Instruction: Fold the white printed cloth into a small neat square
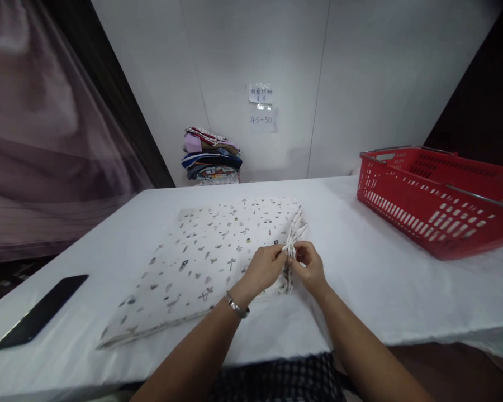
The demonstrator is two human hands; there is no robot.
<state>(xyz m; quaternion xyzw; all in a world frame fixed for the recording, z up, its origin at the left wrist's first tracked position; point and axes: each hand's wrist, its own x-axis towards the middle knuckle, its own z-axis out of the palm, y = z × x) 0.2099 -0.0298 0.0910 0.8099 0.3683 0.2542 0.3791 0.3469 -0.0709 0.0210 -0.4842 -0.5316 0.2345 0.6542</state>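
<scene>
A folded white cloth (209, 251) printed with small palm trees, birds and other motifs lies flat on the table. Its right edge is gathered into bunched folds. My left hand (265, 269) is closed in a pinch on the bunched edge, and a metal bracelet circles that wrist. Just to its right, my right hand (309, 269) pinches the same gathered edge, thumb and forefinger pressed together on the fabric. The two hands almost meet. Part of the bunched fabric is hidden behind the fingers.
A red plastic basket (423, 212) with metal handles stands at the right. Folded clothes are stacked in a pile (213, 159) beyond the far edge. A flat black object (42, 312) lies at the left of the white-covered table (385, 296). Paper signs (261, 106) hang on the wall.
</scene>
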